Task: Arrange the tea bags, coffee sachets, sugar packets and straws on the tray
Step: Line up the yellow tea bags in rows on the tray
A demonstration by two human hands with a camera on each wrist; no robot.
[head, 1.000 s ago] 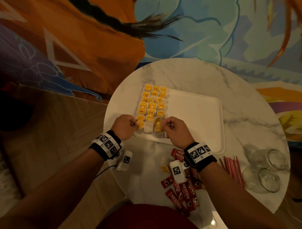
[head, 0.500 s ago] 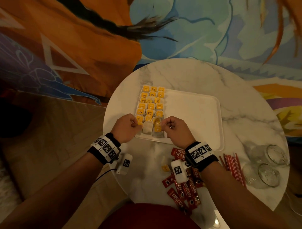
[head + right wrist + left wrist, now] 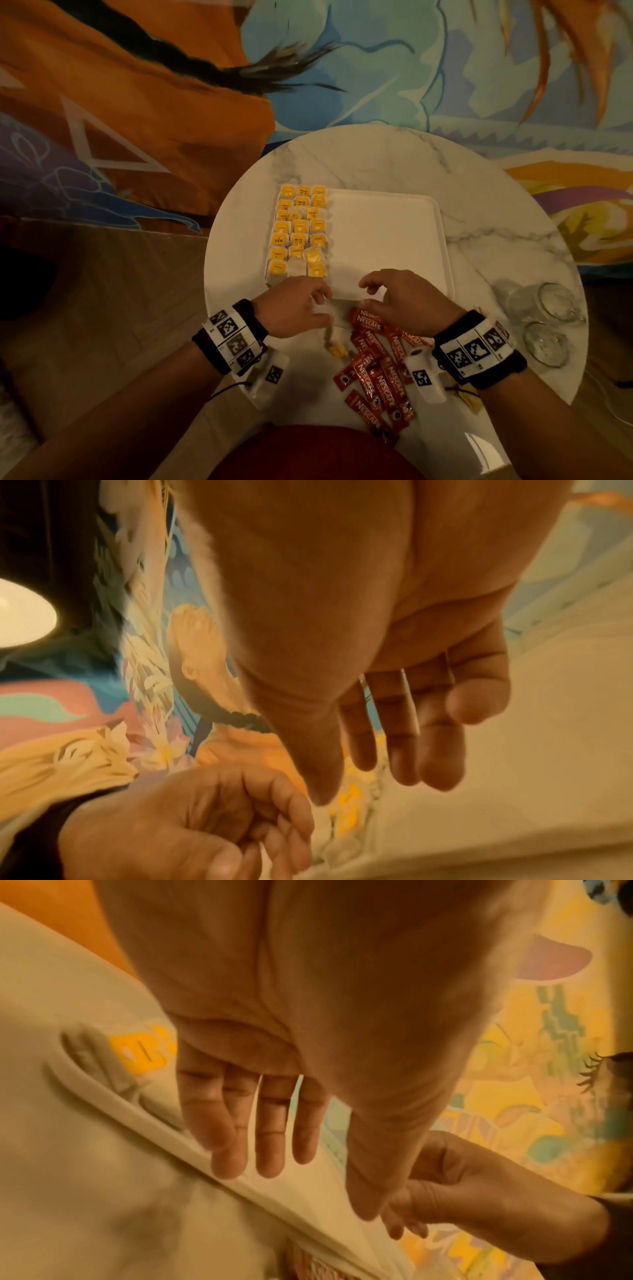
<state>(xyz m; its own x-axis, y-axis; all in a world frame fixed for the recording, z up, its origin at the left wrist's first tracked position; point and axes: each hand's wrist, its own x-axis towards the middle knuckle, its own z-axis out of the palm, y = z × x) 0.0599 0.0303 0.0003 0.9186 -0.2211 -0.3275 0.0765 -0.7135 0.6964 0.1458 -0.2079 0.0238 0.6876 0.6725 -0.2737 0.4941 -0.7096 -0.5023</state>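
Observation:
A white tray point(image 3: 383, 240) lies on a round marble table point(image 3: 376, 161). Tea bags point(image 3: 299, 233) with yellow tags fill its left part in three columns. My left hand point(image 3: 322, 303) and right hand point(image 3: 368, 294) hover close together over the tray's near rim, both relaxed and holding nothing. The left wrist view shows my left hand point(image 3: 315, 1191) with straight fingers above the tray rim point(image 3: 143, 1112). My right hand point(image 3: 366, 788) also hangs loose and empty. Red coffee sachets point(image 3: 376, 363) lie heaped just below the right hand. One loose tea bag point(image 3: 335, 346) lies beside them.
Two clear glasses point(image 3: 548, 308) lie on their sides at the table's right edge. My right wrist covers the table beside the sachets. The right two thirds of the tray are bare. A patterned rug and wooden floor surround the table.
Both hands let go of the nearest tea bags, drew back to the tray's near rim and opened. The nearest row of tea bags now lies uncovered.

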